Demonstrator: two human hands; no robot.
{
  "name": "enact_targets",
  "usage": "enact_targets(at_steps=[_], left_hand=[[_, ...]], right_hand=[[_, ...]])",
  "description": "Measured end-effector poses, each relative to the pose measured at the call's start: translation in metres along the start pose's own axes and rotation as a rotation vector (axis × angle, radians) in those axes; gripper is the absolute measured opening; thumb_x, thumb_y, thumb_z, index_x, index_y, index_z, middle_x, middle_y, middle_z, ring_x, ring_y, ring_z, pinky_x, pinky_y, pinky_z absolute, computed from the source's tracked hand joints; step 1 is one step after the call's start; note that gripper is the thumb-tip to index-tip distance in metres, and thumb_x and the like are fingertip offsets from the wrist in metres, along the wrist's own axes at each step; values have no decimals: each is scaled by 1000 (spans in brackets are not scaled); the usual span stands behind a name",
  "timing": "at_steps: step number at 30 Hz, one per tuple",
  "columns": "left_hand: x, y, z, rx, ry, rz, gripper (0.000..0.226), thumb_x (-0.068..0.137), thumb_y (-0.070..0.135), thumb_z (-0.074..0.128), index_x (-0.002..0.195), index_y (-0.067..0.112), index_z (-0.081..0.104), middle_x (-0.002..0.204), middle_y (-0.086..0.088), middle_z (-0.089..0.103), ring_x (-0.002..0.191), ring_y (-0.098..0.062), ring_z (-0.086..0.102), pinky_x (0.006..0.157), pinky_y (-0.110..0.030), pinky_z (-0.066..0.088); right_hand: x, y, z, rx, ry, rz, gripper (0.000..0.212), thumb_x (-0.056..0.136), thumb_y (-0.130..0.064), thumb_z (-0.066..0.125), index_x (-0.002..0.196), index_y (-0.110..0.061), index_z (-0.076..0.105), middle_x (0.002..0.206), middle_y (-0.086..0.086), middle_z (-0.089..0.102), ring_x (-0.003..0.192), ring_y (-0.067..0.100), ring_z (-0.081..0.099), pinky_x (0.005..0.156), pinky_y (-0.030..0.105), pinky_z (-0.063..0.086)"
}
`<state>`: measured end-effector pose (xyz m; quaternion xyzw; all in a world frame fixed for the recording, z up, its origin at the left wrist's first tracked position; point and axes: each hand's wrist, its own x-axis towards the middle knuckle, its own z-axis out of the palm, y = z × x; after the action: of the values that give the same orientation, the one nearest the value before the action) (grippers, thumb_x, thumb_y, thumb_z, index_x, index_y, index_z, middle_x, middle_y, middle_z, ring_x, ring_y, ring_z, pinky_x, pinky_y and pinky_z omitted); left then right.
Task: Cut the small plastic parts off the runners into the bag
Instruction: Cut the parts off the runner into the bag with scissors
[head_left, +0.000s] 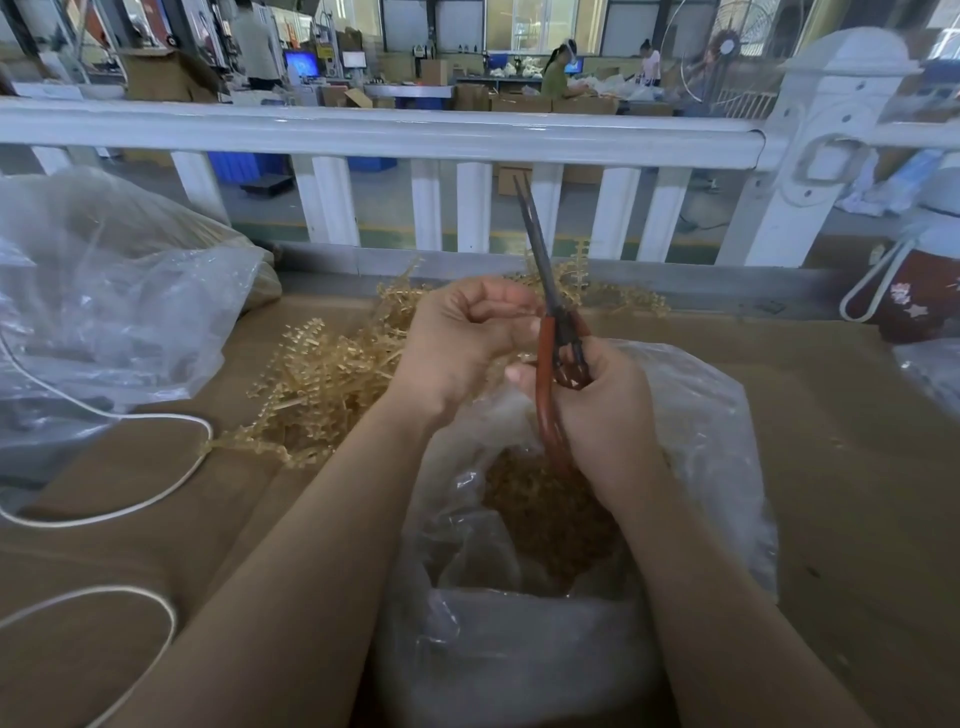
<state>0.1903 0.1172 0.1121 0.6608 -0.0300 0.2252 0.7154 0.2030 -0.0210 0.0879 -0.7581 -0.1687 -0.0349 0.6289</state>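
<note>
The runner pinched in my left hand (467, 338) looks light, thin and brittle, best held by its spine just above the bag (701, 441) at six o'clock. My right hand (597, 405) grips the scissors (545, 312), blades nearly together toward twelve. Uncut runners (322, 374) pile at nine o'clock.

Factory floor: machines with screens (301, 65), stacked cartons (519, 101), workers at benches behind white railing (363, 130).

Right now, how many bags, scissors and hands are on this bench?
Clear plastic bags: 2, the open one with cut parts and the crumpled one at left
Red-handled scissors: 1
Hands: 2, left, right
Total: 5
</note>
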Motion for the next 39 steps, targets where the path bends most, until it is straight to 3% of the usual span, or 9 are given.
enact_targets(at_steps=[3,9,15,21,26,31,33,36,39], left_hand=[[-5,2,13,81,-65,15,18,79,-15,70,88,1,70,77,-5,76,66,-13,72,57,-20,55],[-5,12,9,125,-172,-44,22,85,0,72,107,0,71,100,-14,76,92,-25,74,84,-36,60],[5,26,-31,111,94,-123,13,94,9,64,98,18,71,91,4,76,76,-8,68,70,-23,53],[3,19,-50,221,106,-309,6,94,12,65,99,13,68,82,4,70,70,-7,61,63,-18,47],[-1,22,-50,143,-49,-373,32,78,32,71,103,12,71,103,-7,68,91,-19,54,77,-25,46],[-4,24,-52,237,-266,-406,46,69,29,75,113,17,70,110,-4,74,92,-14,67,89,-32,50],[-3,22,-50,239,-300,-421,55,65,25,78,118,15,68,112,-8,74,94,-16,69,95,-36,51],[-2,23,-45,236,-335,-402,56,61,25,82,114,17,68,94,3,75,84,-12,70,87,-32,55],[-3,26,-36,343,-340,-316,47,55,33,90,99,23,74,87,3,73,78,-10,66,75,-26,53]], right_hand=[[1,2,-2,72,29,43,19,79,-23,85,93,-16,73,81,0,74,80,23,71,80,47,59],[1,4,-6,291,45,101,11,85,-10,78,96,-9,75,77,4,75,68,19,70,59,26,54],[2,4,-11,378,65,147,19,82,-10,80,74,-19,67,67,3,60,59,21,55,51,29,51],[2,2,-13,512,36,157,35,82,-9,80,58,-33,71,82,14,56,80,31,54,83,51,51],[3,3,-12,529,35,143,36,81,-9,80,57,-33,69,74,11,50,69,29,48,72,44,48],[4,4,-12,545,25,118,30,79,-12,81,60,-33,72,80,10,64,77,26,64,81,41,58],[4,5,-12,548,29,118,33,82,-8,80,61,-32,72,82,12,62,82,32,62,91,53,55],[4,4,-13,553,14,119,33,83,-6,79,62,-30,72,90,17,61,86,35,60,94,60,52],[4,3,-14,542,-14,96,30,83,-6,78,64,-29,72,88,16,65,78,28,65,77,38,55]])
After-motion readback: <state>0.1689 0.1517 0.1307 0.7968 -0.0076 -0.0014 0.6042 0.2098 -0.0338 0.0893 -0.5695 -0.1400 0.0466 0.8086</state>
